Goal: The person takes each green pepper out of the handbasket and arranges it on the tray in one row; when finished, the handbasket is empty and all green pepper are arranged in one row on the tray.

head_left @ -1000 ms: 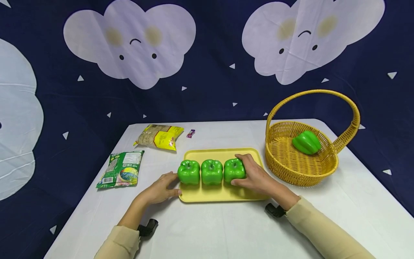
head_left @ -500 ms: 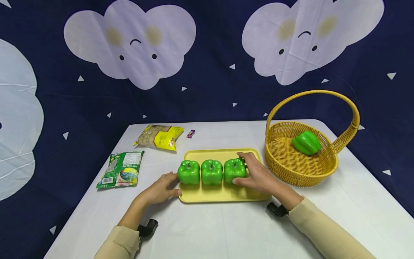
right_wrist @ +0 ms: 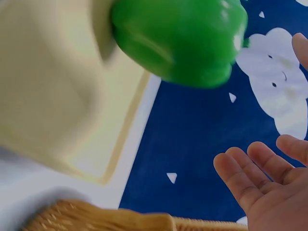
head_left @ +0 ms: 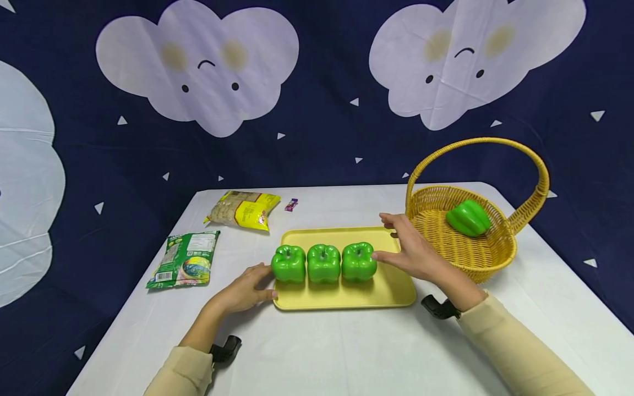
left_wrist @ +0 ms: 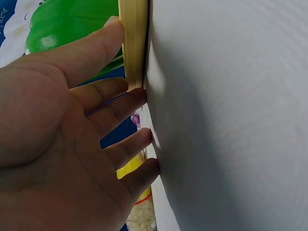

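Note:
Three green bell peppers stand upright in a row on a yellow tray [head_left: 342, 300]: the left pepper [head_left: 289, 264], the middle pepper [head_left: 324, 264] and the right pepper [head_left: 359, 262]. At the tray's left edge, my left hand [head_left: 244, 290] rests with its fingers extended; in the left wrist view the thumb lies against the rim and the fingertips meet the white tablecloth. My right hand [head_left: 413, 250] hovers over the tray's right end, fingers spread and nothing in them. In the right wrist view its open fingers [right_wrist: 274, 163] stand apart from the green pepper [right_wrist: 180, 41].
A wicker basket [head_left: 458, 269] with a tall handle stands right of the tray, holding another green pepper [head_left: 468, 218]. To the left lie a green packet [head_left: 185, 258] and a yellow bag [head_left: 244, 209]. A small purple wrapped sweet [head_left: 291, 204] sits near the back edge.
My right hand has let go of the right pepper and moved up and to the right, toward the basket. The peppers, the tray and my left hand stay where they were.

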Available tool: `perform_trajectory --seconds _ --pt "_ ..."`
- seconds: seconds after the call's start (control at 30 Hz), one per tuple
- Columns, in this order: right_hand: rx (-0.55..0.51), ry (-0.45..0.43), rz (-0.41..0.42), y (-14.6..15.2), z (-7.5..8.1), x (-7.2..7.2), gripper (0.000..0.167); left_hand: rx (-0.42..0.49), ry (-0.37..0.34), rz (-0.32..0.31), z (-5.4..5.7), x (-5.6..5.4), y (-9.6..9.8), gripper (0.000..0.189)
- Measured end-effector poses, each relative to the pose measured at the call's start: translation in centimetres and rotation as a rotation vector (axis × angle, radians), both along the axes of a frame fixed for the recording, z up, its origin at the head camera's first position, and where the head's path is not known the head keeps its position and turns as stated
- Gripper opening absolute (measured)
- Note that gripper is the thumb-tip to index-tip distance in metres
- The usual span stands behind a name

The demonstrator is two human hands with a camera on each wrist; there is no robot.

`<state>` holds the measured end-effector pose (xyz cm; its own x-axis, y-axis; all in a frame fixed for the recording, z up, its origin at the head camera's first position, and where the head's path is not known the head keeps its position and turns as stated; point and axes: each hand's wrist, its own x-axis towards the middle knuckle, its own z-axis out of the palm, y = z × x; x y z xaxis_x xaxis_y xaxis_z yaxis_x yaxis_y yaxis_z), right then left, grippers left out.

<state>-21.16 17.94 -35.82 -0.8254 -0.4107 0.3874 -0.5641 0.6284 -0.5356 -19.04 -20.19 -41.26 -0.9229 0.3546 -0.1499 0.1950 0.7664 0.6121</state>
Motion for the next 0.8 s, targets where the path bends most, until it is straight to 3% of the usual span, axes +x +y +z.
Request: perform_trajectory --seconds 0.27,0.5,0.8 --pt "-0.038 -0.03 -0.03 1.7 1.9 -0.8 0.079 -0.003 -0.005 0.005 -0.1 0.0 0.0 0.067" --pt "0.014 0.015 -0.126 3.3 3.4 -1.3 0.077 0.003 0.007 -0.006 -0.1 0.0 -0.1 0.067" --pt "-0.022 0.038 -0.149 5.4 4.5 -2.4 0.072 0.001 0.007 -0.004 -0.1 0.0 -0.1 0.067"
